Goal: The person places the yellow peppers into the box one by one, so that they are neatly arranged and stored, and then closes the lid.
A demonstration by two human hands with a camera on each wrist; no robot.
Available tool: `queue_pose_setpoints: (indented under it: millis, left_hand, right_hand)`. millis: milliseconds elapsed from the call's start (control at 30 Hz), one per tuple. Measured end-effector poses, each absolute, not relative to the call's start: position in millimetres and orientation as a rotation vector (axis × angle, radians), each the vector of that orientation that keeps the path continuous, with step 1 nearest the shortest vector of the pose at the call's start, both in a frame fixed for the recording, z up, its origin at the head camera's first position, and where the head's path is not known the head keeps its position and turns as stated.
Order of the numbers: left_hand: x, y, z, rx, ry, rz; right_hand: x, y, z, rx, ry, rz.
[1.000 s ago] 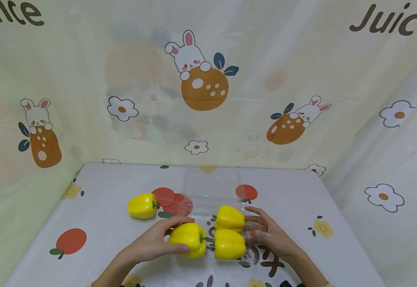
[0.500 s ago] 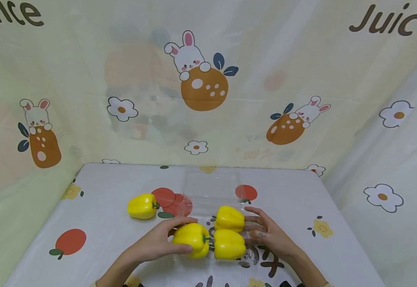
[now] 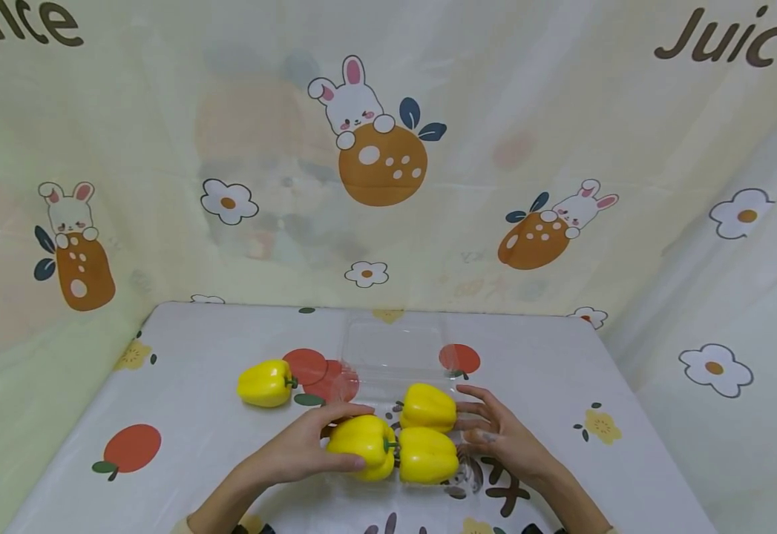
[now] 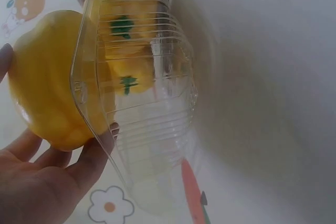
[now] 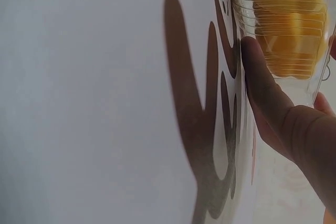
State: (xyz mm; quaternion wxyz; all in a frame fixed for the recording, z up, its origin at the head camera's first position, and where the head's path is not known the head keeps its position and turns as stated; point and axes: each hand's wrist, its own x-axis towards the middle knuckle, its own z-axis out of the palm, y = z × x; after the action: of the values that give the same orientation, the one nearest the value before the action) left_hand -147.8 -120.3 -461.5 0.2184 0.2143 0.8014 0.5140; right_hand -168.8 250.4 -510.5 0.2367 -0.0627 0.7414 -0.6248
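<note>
Left hand (image 3: 304, 449) pinching pepper (image 3: 358, 447) at nine o'clock of clear container (image 4: 149, 116); right hand (image 3: 505, 441), fingers spread at three, apparently steadying it

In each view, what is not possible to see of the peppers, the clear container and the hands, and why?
Head: some fingers of the left hand, behind the pepper it holds.
Head: floor of the container beneath the rear inner pepper and front inner pepper, covered by them.
Left wrist: rest of that hand, cut off at lower left.
Right wrist: part of the right hand, cut by the right edge.
</note>
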Motion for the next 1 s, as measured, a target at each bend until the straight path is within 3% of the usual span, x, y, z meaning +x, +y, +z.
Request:
queue_pose_setpoints:
  millis: [1000]
  left_hand:
    - [-154.8, -115.0, -467.3, 0.63, 2.279, 1.332]
  right_hand:
    - [-168.5, 249.7, -511.4, -0.154, 2.041, -1.715]
